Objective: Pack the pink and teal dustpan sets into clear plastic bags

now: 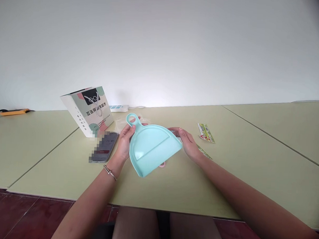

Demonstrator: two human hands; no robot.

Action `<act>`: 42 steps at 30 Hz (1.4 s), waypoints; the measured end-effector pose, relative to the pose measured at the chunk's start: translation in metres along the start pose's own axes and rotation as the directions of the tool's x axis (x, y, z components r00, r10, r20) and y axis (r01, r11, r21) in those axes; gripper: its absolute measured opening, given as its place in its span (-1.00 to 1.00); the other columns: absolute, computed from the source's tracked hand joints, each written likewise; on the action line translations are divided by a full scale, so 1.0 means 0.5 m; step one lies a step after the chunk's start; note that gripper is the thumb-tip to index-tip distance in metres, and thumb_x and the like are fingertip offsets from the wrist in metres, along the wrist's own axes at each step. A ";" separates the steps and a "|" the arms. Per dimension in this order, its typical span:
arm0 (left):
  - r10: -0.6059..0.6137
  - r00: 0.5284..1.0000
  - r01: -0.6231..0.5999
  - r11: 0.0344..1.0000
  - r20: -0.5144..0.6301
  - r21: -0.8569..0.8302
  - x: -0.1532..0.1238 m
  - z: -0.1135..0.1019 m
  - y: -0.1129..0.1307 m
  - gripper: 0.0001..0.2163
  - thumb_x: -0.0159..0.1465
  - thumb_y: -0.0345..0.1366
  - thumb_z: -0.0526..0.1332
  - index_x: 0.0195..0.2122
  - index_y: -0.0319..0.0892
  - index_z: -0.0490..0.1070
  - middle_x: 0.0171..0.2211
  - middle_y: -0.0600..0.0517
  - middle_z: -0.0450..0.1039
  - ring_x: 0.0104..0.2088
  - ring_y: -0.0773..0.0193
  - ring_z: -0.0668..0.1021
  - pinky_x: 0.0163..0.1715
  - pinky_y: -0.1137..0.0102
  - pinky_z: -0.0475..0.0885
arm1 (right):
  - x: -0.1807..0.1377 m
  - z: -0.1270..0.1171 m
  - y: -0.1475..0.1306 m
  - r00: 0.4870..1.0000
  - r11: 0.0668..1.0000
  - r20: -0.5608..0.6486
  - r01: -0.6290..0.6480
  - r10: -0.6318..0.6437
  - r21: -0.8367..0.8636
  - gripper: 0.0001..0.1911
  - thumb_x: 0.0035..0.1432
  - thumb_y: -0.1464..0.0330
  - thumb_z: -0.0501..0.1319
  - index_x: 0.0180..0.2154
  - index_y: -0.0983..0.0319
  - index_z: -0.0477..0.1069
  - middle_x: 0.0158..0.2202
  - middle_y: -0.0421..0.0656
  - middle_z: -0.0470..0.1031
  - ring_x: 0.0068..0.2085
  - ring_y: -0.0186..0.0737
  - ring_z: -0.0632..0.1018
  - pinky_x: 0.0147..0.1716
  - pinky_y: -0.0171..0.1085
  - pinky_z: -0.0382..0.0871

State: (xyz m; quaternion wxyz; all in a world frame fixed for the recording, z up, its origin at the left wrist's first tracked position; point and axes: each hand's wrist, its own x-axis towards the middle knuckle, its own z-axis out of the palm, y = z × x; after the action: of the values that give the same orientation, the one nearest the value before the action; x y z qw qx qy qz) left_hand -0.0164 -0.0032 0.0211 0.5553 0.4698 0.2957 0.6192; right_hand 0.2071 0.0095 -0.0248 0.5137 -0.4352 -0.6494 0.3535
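A mint-green dustpan (153, 147) is raised over the table, tilted, its ring-shaped handle pointing up and to the left. My left hand (125, 139) is closed around its left side near the handle, thumb on the front face. At the opposite corner, my right hand (187, 142) grips the right edge, with some fingers partly hidden behind the pan. A small pink loop (162, 164) shows below the pan's lower edge; the rest of that item is hidden. Clear plastic wrapping (119, 123) lies behind my left hand.
A paper gift bag (93, 111) with a rope handle stands at the left, beside a phone (104, 148). Printed green packaging pieces (207, 133) lie at the right. Against the wall is a white power strip (119, 108); an orange object (14, 112) with a cord lies far left.
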 end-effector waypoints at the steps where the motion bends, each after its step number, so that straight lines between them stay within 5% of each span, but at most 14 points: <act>1: 0.026 0.999 -0.027 1.000 -0.048 -0.007 0.003 -0.003 0.002 -0.55 0.12 -0.14 0.28 0.03 -0.17 0.38 -0.17 -0.09 0.56 -0.09 0.06 0.54 -0.05 0.20 0.37 | 0.005 -0.003 0.008 1.000 0.997 -0.003 0.009 -0.009 -0.076 -0.46 0.26 0.02 -0.17 -0.10 0.17 0.43 -0.10 -0.10 0.52 -0.05 -0.13 0.49 -0.07 -0.13 0.35; 5: 0.111 0.975 -0.123 0.991 -0.190 -0.050 0.014 -0.016 0.009 -0.57 0.08 -0.11 0.29 -0.05 -0.16 0.40 -0.18 -0.08 0.56 -0.09 0.06 0.54 -0.06 0.22 0.38 | 0.022 -0.015 0.048 0.971 0.889 0.214 0.187 -0.104 -0.419 -0.55 0.24 0.08 -0.04 0.00 0.12 0.39 0.07 -0.11 0.42 0.14 -0.05 0.36 0.10 -0.03 0.20; 10: 0.110 0.959 -0.137 0.987 -0.262 -0.089 0.018 -0.020 0.010 -0.62 0.06 -0.10 0.31 -0.13 -0.16 0.42 -0.18 -0.06 0.56 -0.09 0.08 0.54 -0.04 0.22 0.37 | 0.023 -0.029 0.059 0.913 0.737 0.402 0.321 -0.072 -0.595 -0.54 0.19 0.08 0.06 0.10 0.03 0.31 0.15 -0.12 0.35 0.18 -0.03 0.33 0.16 0.07 0.07; 17: 0.108 0.962 -0.127 0.990 -0.249 -0.064 0.019 -0.026 0.002 -0.65 0.06 -0.11 0.31 -0.16 -0.14 0.42 -0.17 -0.02 0.54 -0.13 0.14 0.55 -0.05 0.26 0.37 | 0.024 -0.027 0.046 0.889 0.534 0.411 0.453 -0.203 -0.714 -0.71 0.22 0.38 0.01 -0.14 0.11 0.48 -0.06 -0.12 0.53 -0.05 -0.13 0.53 0.19 0.06 0.03; 20: 0.081 0.958 -0.104 0.992 -0.275 -0.071 0.019 -0.029 0.000 -0.66 0.06 -0.11 0.31 -0.18 -0.16 0.44 -0.20 -0.01 0.54 -0.16 0.16 0.56 -0.08 0.28 0.39 | 0.032 -0.032 0.041 0.912 0.490 0.239 0.385 -0.335 -0.782 -0.71 0.23 0.39 -0.01 -0.28 0.19 0.49 -0.25 -0.07 0.59 -0.23 -0.15 0.58 0.15 0.01 0.10; 23: 0.068 0.949 -0.100 0.991 -0.309 -0.086 0.019 -0.028 0.000 -0.66 0.06 -0.10 0.31 -0.19 -0.17 0.45 -0.22 0.00 0.55 -0.17 0.16 0.56 -0.09 0.28 0.40 | 0.037 -0.058 0.032 0.909 0.607 -0.091 0.195 -0.407 -0.770 -0.69 0.25 0.26 -0.02 -0.32 0.22 0.45 -0.43 -0.07 0.55 -0.41 -0.15 0.53 -0.05 -0.04 0.28; 26: 0.095 0.950 -0.124 0.989 -0.298 -0.080 0.019 -0.027 -0.002 -0.64 0.05 -0.11 0.33 -0.16 -0.16 0.44 -0.20 -0.02 0.55 -0.14 0.14 0.55 -0.07 0.28 0.39 | 0.035 -0.090 0.021 0.853 0.832 -0.421 0.029 -0.309 -0.553 -0.65 0.22 0.11 0.00 -0.32 0.21 0.40 -0.47 -0.11 0.50 -0.46 -0.17 0.47 -0.36 -0.17 0.35; 29: 0.076 0.967 -0.093 0.994 -0.245 -0.057 0.019 -0.026 -0.011 -0.63 0.06 -0.10 0.32 -0.15 -0.17 0.46 -0.18 -0.05 0.56 -0.11 0.13 0.55 -0.05 0.27 0.38 | 0.029 -0.104 0.005 0.783 0.952 -0.586 0.029 -0.211 -0.304 -0.63 0.18 0.04 0.01 -0.37 0.19 0.35 -0.41 -0.11 0.48 -0.39 -0.17 0.49 -0.40 -0.20 0.35; 33: -0.012 0.992 0.010 1.000 -0.129 -0.019 0.015 -0.022 -0.027 -0.64 0.04 -0.07 0.32 -0.19 -0.17 0.50 -0.20 -0.07 0.56 -0.15 0.09 0.57 -0.10 0.25 0.41 | 0.021 -0.092 -0.025 0.759 0.976 -0.616 0.126 -0.211 -0.179 -0.63 0.17 0.02 0.02 -0.46 0.15 0.29 -0.41 -0.13 0.43 -0.30 -0.16 0.48 -0.30 -0.19 0.35; 38: -0.135 0.990 0.136 0.990 -0.037 0.028 0.007 -0.008 -0.035 -0.63 0.04 -0.05 0.32 -0.23 -0.21 0.53 -0.24 -0.12 0.57 -0.20 0.07 0.58 -0.16 0.25 0.42 | 0.008 -0.064 -0.050 0.883 0.989 -0.446 0.127 -0.145 -0.070 -0.58 0.11 -0.01 0.08 -0.54 0.17 0.26 -0.52 -0.21 0.34 -0.45 -0.27 0.39 -0.42 -0.26 0.29; 42: -0.160 0.987 0.160 0.987 0.005 0.029 0.008 -0.007 -0.038 -0.64 0.06 -0.08 0.32 -0.18 -0.18 0.52 -0.27 -0.06 0.57 -0.30 0.16 0.58 -0.26 0.32 0.42 | 0.007 -0.059 -0.056 0.923 0.993 -0.372 0.117 -0.100 0.025 -0.57 0.06 -0.03 0.13 -0.57 0.18 0.25 -0.55 -0.23 0.28 -0.49 -0.31 0.33 -0.46 -0.28 0.25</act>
State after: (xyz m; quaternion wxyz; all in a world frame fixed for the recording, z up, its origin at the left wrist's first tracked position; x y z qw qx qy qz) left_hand -0.0115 0.0051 0.0036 0.5977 0.4545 0.3392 0.5667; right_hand 0.2298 0.0026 0.0081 0.6558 -0.4451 -0.5555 0.2514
